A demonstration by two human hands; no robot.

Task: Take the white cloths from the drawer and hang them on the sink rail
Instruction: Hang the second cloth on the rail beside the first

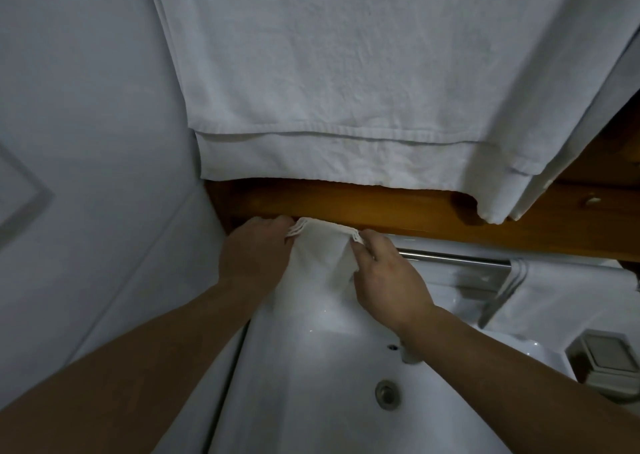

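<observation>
White cloth (322, 256) draped over rail (450, 258)

Large hanging towel (346, 73) cut off by the top edge; what it hangs from is out of view, and its right side runs off the frame. Sink rail (453, 257) is only partly seen: left end hidden behind right hand (384, 273) and the small cloth (322, 256), right end covered by a folded cloth (554, 301) that is itself cut by the right edge. Left hand (258, 249) fingertips hidden behind the small cloth's top edge. Faucet (410, 355) mostly blocked by the right forearm. Sink (311, 367) cut by the bottom edge. Grey box (604, 360) at right dim, contents unclear. Knob (590, 200) too small to tell.
</observation>
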